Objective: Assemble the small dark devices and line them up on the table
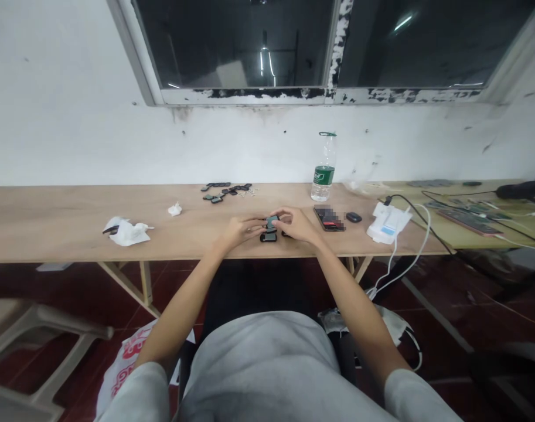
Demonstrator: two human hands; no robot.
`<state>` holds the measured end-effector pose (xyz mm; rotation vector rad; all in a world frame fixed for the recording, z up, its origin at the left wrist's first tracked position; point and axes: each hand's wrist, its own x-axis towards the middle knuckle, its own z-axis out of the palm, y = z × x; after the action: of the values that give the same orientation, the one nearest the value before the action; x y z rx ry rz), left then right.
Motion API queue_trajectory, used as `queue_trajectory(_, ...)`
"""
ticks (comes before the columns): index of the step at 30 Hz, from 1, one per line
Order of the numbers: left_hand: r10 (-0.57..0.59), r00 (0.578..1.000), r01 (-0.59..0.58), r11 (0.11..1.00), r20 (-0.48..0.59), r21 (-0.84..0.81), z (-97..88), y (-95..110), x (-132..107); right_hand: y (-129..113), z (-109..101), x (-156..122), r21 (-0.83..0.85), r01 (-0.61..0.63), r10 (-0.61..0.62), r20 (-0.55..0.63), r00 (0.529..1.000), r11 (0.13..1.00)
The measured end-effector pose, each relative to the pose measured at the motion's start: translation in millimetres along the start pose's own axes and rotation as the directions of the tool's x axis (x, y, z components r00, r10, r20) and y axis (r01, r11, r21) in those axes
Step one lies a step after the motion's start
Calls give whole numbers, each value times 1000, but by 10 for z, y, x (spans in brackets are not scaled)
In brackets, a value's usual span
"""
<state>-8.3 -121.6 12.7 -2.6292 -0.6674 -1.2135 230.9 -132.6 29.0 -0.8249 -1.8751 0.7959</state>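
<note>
Near the front edge of the wooden table, my right hand (296,224) pinches a small black piece with a grey-green face (272,222) between thumb and fingers. From the other side, my left hand (242,230) has its fingertips closed on the left edge of that same piece. Just below it on the tabletop lies a similar black part (268,238). A dark bit of another part (285,234) shows under my right hand, mostly covered. More small black parts (227,191) are scattered in a loose group farther back, with tiny pale bits to their right.
A water bottle (323,176) stands at the back right. Nearer are a phone (329,218), a black case (354,217) and a white box with cables (388,224). Crumpled tissues (130,232) lie left. The table's front edge (192,258) is close to my body.
</note>
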Motion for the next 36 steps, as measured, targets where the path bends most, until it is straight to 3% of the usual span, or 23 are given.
queue_trajectory(4,-73,997,73,997,-37,8,-53,-16,-4,137,-16,51,5,-51,51,-61,997,999)
queue_trajectory(8,-285,958,285,959,-41,-8,-148,-218,-75,424,-111,114,6,-101,101,-185,978,995)
queue_trajectory(11,-447,891,452,890,75,-66,-224,-475,-170,665,-220,146,-9,-162,154,-253,955,987)
queue_trajectory(14,-578,797,598,797,174,-90,-301,-686,-271,850,-328,168,-58,-250,222,-296,929,967)
queue_trajectory(18,-690,655,740,669,308,-75,-378,-791,-360,970,-425,164,-186,-326,265,-288,920,927)
queue_trajectory(20,-700,620,765,641,353,-72,-387,-798,-382,992,-441,149,-298,-339,260,-275,926,892)
queue_trajectory(27,-702,601,776,627,383,-68,-296,-844,-428,989,-397,114,-508,-300,265,-142,954,807)
queue_trajectory(36,-679,628,752,655,381,-70,-264,-842,-437,976,-405,110,-427,-96,131,53,990,899)
